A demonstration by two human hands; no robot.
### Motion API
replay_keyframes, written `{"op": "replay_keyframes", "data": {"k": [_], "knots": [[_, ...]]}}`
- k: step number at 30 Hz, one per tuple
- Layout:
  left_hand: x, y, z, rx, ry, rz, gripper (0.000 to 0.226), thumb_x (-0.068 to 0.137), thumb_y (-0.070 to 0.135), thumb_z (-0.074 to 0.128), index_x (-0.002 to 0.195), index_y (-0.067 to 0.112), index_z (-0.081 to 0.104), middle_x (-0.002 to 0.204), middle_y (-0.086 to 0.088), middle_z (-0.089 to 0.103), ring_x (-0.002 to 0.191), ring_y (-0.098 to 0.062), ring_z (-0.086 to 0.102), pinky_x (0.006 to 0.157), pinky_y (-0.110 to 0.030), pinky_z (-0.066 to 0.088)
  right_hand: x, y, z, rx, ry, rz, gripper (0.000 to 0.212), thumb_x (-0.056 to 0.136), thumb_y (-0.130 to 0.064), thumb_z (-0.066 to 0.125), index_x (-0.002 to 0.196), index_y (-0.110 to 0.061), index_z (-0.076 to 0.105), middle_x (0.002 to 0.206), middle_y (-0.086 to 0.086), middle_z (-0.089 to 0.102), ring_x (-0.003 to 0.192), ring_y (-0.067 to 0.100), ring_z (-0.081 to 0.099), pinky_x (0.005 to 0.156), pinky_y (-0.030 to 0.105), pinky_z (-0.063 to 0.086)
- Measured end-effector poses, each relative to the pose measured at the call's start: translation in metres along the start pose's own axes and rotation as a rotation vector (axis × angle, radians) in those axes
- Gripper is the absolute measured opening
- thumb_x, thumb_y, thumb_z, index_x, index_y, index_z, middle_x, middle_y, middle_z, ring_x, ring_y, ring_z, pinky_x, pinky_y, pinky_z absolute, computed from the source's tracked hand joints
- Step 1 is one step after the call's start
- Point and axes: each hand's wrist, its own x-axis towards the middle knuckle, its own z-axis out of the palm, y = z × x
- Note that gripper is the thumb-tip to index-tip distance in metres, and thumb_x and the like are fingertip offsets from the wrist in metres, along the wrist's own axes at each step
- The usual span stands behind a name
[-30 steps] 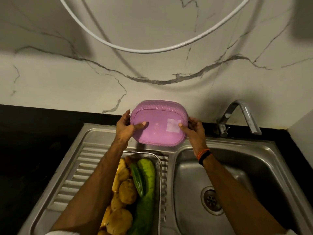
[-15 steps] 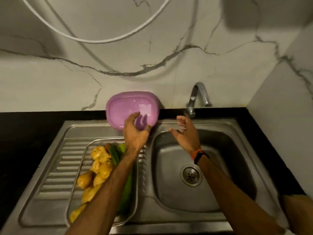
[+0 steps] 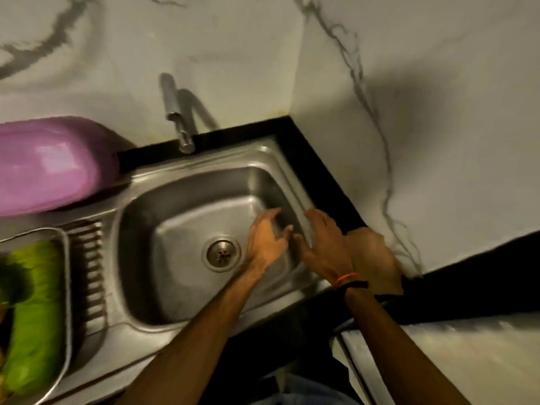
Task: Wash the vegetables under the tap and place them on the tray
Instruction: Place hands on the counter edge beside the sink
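Note:
Both hands hang empty over the right side of the steel sink basin [image 3: 175, 217]. My left hand [image 3: 267, 238] has spread fingers above the basin's right half. Beside it, my right hand [image 3: 324, 244], with an orange and black wristband, reaches toward the basin's right rim, fingers loose. The tap [image 3: 175, 112] stands at the back with no water running. A pink plastic tray [image 3: 49, 168] leans at the back left against the wall. At the left edge a steel tray [image 3: 65, 276] holds a long green vegetable [image 3: 35, 314] and other produce, partly cut off.
A ribbed drainboard [image 3: 90, 267] lies between the steel tray and the basin. The drain [image 3: 222, 254] sits in the basin's middle. A brown object [image 3: 374, 261] rests on the black counter [image 3: 321, 176] at the corner, right of my right hand. Marble walls close the back and right.
My left hand has let go of the pink tray, which now leans alone at the back. Both hands have moved right over the basin, and my view has swung right.

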Motion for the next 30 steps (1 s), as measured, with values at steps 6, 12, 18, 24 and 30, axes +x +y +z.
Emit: {"op": "replay_keyframes", "data": {"k": [6,12,18,24,30], "knots": [[-0.022,0.018,0.086,0.125,-0.197,0.144,0.053,0.089,0.027,0.059,0.135,0.000,0.053,0.141,-0.021,0.050,0.132,-0.033,0.045,0.111,-0.024,0.027,-0.042,0.066,-0.035,-0.431,0.195,-0.026,0.049,0.085,-0.031,0.068,0.126,-0.005,0.062,0.132,0.017,0.061,0.119,0.033,0.057,0.103,0.043,0.044],[-0.029,0.018,0.114,0.303,-0.149,0.273,0.051,0.098,0.028,0.041,0.143,0.004,0.047,0.158,-0.021,0.027,0.147,-0.034,0.024,0.120,-0.047,0.025,-0.050,0.100,-0.027,-0.433,0.163,-0.083,0.047,0.098,-0.036,0.045,0.135,-0.009,0.057,0.141,0.009,0.054,0.137,0.025,0.043,0.118,0.049,0.023],[-0.029,0.007,0.119,0.300,-0.119,0.335,0.055,0.097,0.032,0.030,0.136,0.000,0.053,0.154,-0.024,0.033,0.143,-0.038,0.032,0.116,-0.049,0.031,-0.055,0.104,-0.024,-0.501,0.096,-0.060,0.053,0.101,-0.041,0.034,0.145,-0.014,0.047,0.151,0.002,0.045,0.146,0.019,0.029,0.121,0.049,0.015],[-0.029,-0.002,0.122,0.295,-0.082,0.372,0.043,0.098,0.014,0.051,0.140,0.004,0.051,0.157,-0.018,0.030,0.145,-0.033,0.029,0.118,-0.044,0.027,-0.100,0.110,-0.031,-0.490,0.131,-0.112,0.052,0.101,-0.036,0.040,0.148,-0.013,0.043,0.155,0.004,0.039,0.148,0.019,0.026,0.119,0.051,0.020],[-0.017,0.001,0.114,0.239,-0.029,0.313,0.045,0.099,0.018,0.041,0.140,0.000,0.049,0.156,-0.019,0.033,0.144,-0.033,0.031,0.118,-0.040,0.024,-0.056,0.109,-0.027,-0.541,0.072,-0.131,0.054,0.102,-0.037,0.032,0.147,-0.010,0.042,0.153,0.008,0.041,0.146,0.022,0.030,0.119,0.049,0.021]]}}
